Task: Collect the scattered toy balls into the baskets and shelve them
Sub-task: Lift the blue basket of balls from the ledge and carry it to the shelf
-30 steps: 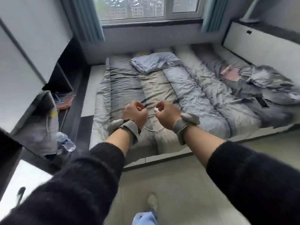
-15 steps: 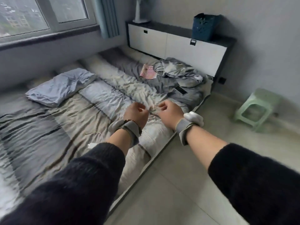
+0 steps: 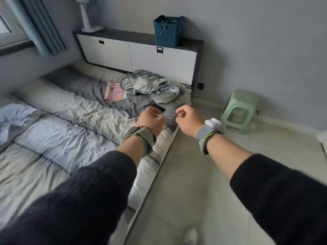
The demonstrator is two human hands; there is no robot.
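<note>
Nearest, both hands reach out at the bed's (image 3: pixel 53 138) floor-side edge: the left hand (image 3: pixel 150 121) is over the mattress and the right hand (image 3: pixel 189 119) is just off it. Each has its fingers curled in, and nothing shows in either. No toy balls are in view. Past the bed's far end, a dark blue basket (image 3: pixel 167 30) stands upright on a cabinet (image 3: pixel 141 55). It is straight ahead and well apart from the hands, and neither looks clearly nearer.

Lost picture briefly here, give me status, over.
Left hand, right hand both curled, nothing seen held. Blue basket on headboard cabinet, no balls visible. Green stool on floor nearby.
</note>
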